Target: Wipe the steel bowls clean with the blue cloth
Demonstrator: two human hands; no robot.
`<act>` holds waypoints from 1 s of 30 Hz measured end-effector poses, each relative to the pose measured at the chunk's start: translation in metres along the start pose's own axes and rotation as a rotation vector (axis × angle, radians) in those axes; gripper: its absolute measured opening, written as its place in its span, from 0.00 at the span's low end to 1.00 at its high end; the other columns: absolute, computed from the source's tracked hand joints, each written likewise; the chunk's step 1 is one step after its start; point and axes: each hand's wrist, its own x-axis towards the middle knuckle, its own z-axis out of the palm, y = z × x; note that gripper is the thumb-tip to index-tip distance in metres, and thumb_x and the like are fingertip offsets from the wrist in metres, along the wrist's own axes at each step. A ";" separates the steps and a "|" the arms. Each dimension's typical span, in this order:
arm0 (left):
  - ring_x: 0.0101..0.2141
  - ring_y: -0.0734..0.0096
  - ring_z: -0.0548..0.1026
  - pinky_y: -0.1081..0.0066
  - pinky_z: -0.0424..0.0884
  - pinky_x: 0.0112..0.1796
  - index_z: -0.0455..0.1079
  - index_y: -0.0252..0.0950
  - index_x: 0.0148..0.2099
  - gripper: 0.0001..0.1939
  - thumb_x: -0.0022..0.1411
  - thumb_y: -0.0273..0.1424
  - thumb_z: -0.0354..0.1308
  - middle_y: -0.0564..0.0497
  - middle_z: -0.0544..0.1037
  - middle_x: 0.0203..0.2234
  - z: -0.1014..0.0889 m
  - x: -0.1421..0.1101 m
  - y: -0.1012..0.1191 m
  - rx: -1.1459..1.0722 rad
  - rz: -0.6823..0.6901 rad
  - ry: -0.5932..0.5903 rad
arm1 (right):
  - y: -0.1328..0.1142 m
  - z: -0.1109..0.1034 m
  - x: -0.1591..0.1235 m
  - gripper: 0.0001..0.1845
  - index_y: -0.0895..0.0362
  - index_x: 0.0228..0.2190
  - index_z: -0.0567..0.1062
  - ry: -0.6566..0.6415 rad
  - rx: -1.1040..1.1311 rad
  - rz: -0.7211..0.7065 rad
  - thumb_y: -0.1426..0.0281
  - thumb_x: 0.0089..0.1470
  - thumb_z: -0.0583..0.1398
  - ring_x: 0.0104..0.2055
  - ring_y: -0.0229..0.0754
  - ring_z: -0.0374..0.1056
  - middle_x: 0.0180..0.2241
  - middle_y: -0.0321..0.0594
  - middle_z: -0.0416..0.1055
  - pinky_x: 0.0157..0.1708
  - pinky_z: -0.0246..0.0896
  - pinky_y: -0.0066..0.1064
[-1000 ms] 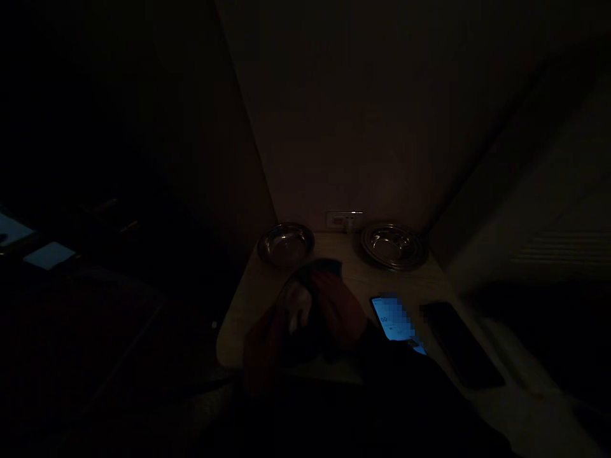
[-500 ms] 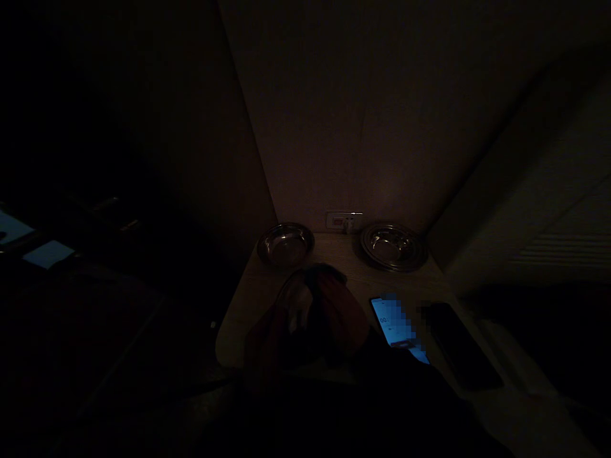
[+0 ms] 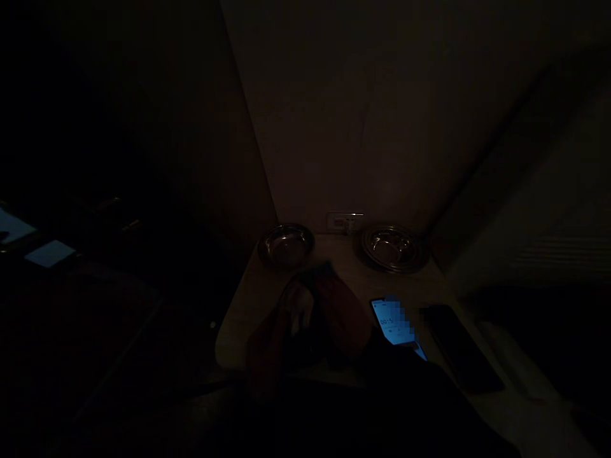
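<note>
The scene is very dark. Near the table's front, my left hand (image 3: 265, 356) is closed on the left side of a shiny rounded metal dish (image 3: 298, 305), whose lower part is lost in shadow. A dark cloth (image 3: 317, 270) lies over the dish's far right side. My right hand (image 3: 346, 315) presses on that cloth with its fingers together. Most fingertips are too dark to make out. Beyond my hands, a steel bowl (image 3: 286, 247) stands at the table's back left and a stack of steel dishes (image 3: 394, 248) at its back right.
A lit phone (image 3: 394, 324) lies right of my right forearm, and a dark flat oblong object (image 3: 463, 346) lies beside it. A wall socket (image 3: 344, 222) with a plug sits just above the back edge of the small wooden table (image 3: 238, 318).
My right hand and the cloth have shifted slightly on the dish, the cloth's far edge drawing a little left. The bowl, stack and phone stay put.
</note>
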 end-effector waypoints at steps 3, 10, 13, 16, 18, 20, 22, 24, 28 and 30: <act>0.45 0.57 0.76 0.66 0.71 0.45 0.76 0.33 0.47 0.24 0.57 0.45 0.55 0.44 0.79 0.43 0.001 0.000 0.000 -0.002 0.023 -0.009 | -0.002 0.000 0.001 0.23 0.55 0.57 0.64 -0.064 0.018 -0.118 0.70 0.61 0.49 0.63 0.49 0.53 0.56 0.44 0.66 0.58 0.56 0.51; 0.46 0.56 0.75 0.65 0.70 0.46 0.76 0.33 0.46 0.21 0.57 0.43 0.56 0.45 0.79 0.43 0.001 -0.001 -0.001 0.039 0.017 0.013 | 0.000 -0.004 0.003 0.24 0.54 0.58 0.63 -0.084 -0.007 -0.129 0.70 0.61 0.49 0.63 0.49 0.53 0.56 0.44 0.65 0.58 0.55 0.52; 0.46 0.55 0.75 0.65 0.71 0.45 0.76 0.34 0.46 0.22 0.57 0.43 0.56 0.44 0.79 0.42 0.003 -0.004 0.003 0.063 0.033 0.013 | 0.000 -0.007 0.002 0.23 0.57 0.57 0.64 0.000 -0.038 -0.038 0.72 0.62 0.47 0.60 0.49 0.59 0.54 0.49 0.68 0.57 0.57 0.52; 0.45 0.55 0.76 0.65 0.71 0.45 0.77 0.34 0.44 0.20 0.57 0.42 0.56 0.44 0.80 0.41 0.004 -0.005 0.005 0.037 0.033 0.049 | 0.002 -0.007 0.001 0.23 0.56 0.57 0.64 -0.060 0.021 -0.074 0.71 0.61 0.50 0.62 0.49 0.54 0.56 0.45 0.65 0.58 0.55 0.51; 0.44 0.55 0.76 0.66 0.71 0.44 0.77 0.34 0.44 0.20 0.56 0.43 0.57 0.45 0.80 0.40 0.005 -0.005 0.004 0.018 0.051 0.041 | 0.007 -0.006 0.003 0.22 0.55 0.56 0.67 -0.063 0.102 -0.003 0.69 0.62 0.49 0.61 0.48 0.56 0.56 0.44 0.65 0.59 0.54 0.50; 0.42 0.55 0.77 0.66 0.72 0.41 0.77 0.33 0.43 0.21 0.56 0.44 0.57 0.45 0.81 0.38 0.004 -0.005 0.001 0.006 0.060 0.017 | 0.015 -0.004 0.006 0.21 0.55 0.54 0.69 -0.016 0.224 0.209 0.66 0.63 0.47 0.58 0.47 0.61 0.55 0.44 0.67 0.58 0.57 0.47; 0.41 0.55 0.77 0.67 0.72 0.39 0.77 0.32 0.43 0.22 0.57 0.44 0.56 0.45 0.81 0.37 0.003 -0.006 -0.003 -0.004 0.069 0.011 | 0.023 -0.003 0.009 0.22 0.55 0.51 0.72 0.037 0.366 0.424 0.63 0.63 0.46 0.55 0.47 0.65 0.52 0.43 0.70 0.56 0.61 0.45; 0.41 0.57 0.77 0.67 0.72 0.40 0.76 0.33 0.44 0.21 0.58 0.44 0.55 0.46 0.81 0.37 0.002 -0.007 -0.005 -0.014 0.087 0.009 | 0.027 -0.006 0.009 0.23 0.55 0.49 0.74 0.100 0.452 0.570 0.61 0.63 0.46 0.52 0.48 0.68 0.49 0.42 0.73 0.54 0.63 0.45; 0.40 0.65 0.76 0.61 0.71 0.43 0.71 0.32 0.46 0.18 0.62 0.41 0.54 0.46 0.77 0.41 0.001 -0.009 -0.006 -0.030 0.135 -0.002 | 0.021 -0.019 0.004 0.23 0.56 0.46 0.76 0.204 0.459 0.695 0.60 0.62 0.47 0.50 0.49 0.70 0.45 0.41 0.75 0.53 0.63 0.43; 0.42 0.65 0.74 0.59 0.71 0.43 0.69 0.32 0.49 0.18 0.63 0.39 0.53 0.46 0.74 0.44 0.003 -0.010 -0.005 -0.042 0.166 0.010 | 0.014 -0.027 0.001 0.23 0.55 0.46 0.76 0.228 0.466 0.740 0.60 0.62 0.48 0.50 0.50 0.70 0.45 0.41 0.76 0.52 0.64 0.43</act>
